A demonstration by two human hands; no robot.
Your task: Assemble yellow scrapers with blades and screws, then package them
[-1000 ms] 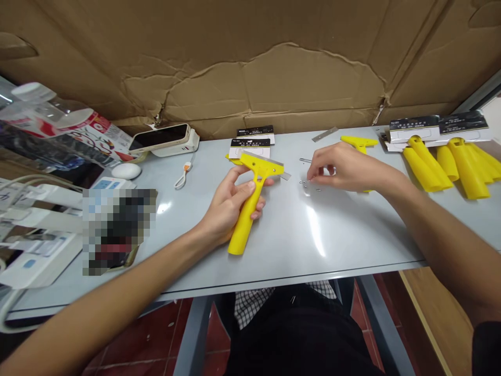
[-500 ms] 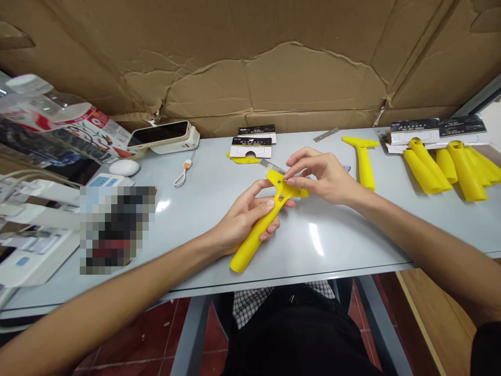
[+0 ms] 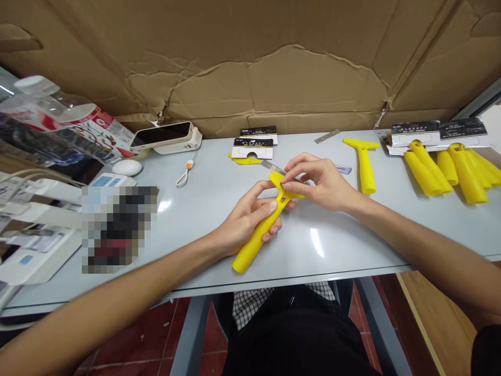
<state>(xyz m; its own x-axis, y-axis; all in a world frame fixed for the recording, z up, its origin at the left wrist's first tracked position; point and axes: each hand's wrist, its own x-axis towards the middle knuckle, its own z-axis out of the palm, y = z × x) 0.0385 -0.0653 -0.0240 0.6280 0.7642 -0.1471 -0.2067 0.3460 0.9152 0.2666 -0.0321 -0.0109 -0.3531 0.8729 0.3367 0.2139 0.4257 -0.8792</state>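
A yellow scraper handle (image 3: 256, 242) slants across the middle, its T-shaped head up and to the right. My left hand (image 3: 250, 214) is wrapped round its neck. Thumb and forefinger of my right hand (image 3: 319, 180) are pinched at the head, on something too small to make out. Along the head's far edge lies a metal blade (image 3: 267, 164), partly covered by my right hand. Beyond it are a yellow piece (image 3: 246, 161) and card packages (image 3: 252, 148). Another yellow scraper handle (image 3: 366, 169) rests to the right of my right hand.
A loose blade (image 3: 327, 136) lies at the back. More yellow handles (image 3: 467, 175) with black-and-white cards are at the right. On the left are a phone (image 3: 162, 136), a white mouse (image 3: 127, 167), a bottle (image 3: 94, 125) and power strips (image 3: 43, 256). Cardboard (image 3: 250, 62) stands behind the table.
My right fingertips have shifted slightly down and left on the scraper head, covering more of it. The view has moved slightly. My left hand keeps its hold.
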